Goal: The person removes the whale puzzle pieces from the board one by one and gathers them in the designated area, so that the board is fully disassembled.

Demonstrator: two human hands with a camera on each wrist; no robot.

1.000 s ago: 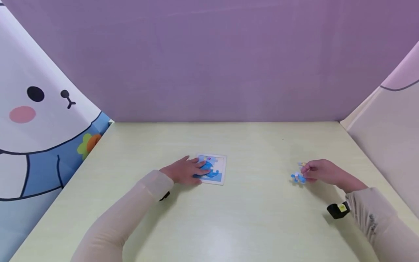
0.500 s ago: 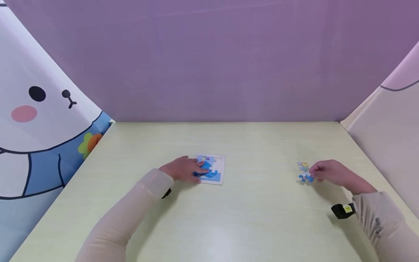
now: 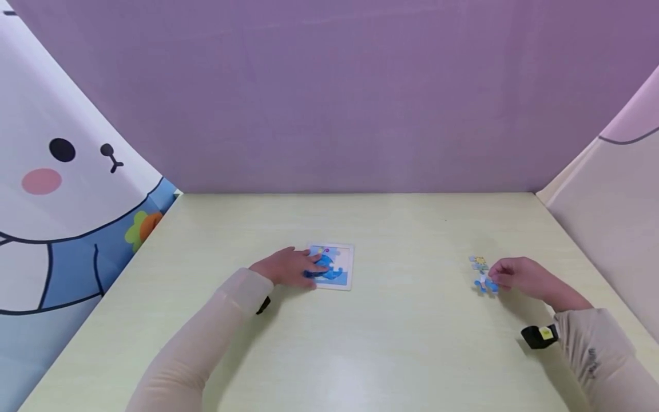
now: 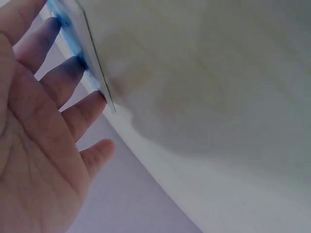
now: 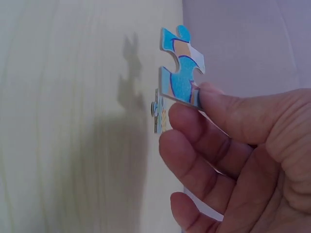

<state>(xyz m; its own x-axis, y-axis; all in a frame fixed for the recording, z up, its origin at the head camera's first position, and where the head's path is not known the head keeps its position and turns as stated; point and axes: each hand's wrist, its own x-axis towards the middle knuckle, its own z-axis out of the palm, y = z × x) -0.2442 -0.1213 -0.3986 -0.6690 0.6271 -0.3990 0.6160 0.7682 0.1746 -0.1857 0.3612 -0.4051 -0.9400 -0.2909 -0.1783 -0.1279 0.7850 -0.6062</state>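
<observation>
A square jigsaw puzzle [image 3: 337,276] in a white frame lies on the table, partly filled with a blue picture and bare white along its right side. My left hand [image 3: 290,268] rests on its left part with spread, fairly straight fingers; in the left wrist view the fingertips [image 4: 75,65] touch the puzzle's edge. Over the table's right side my right hand [image 3: 520,277] pinches a blue puzzle piece [image 5: 182,68] between thumb and fingers, held up off the table. Just beyond it, a puzzle piece with a yellow sun [image 3: 480,261] lies on the tabletop.
The pale wooden table [image 3: 391,343] ends at a purple backdrop [image 3: 355,103]. A cartoon-printed cloth [image 3: 77,200] hangs at the left, a pale cloth [image 3: 612,189] at the right. A black wrist camera [image 3: 538,336] sits under the right sleeve.
My right hand has shifted right with the blue piece, uncovering the sun piece, and the blue piece has turned. The left hand stays on the puzzle.
</observation>
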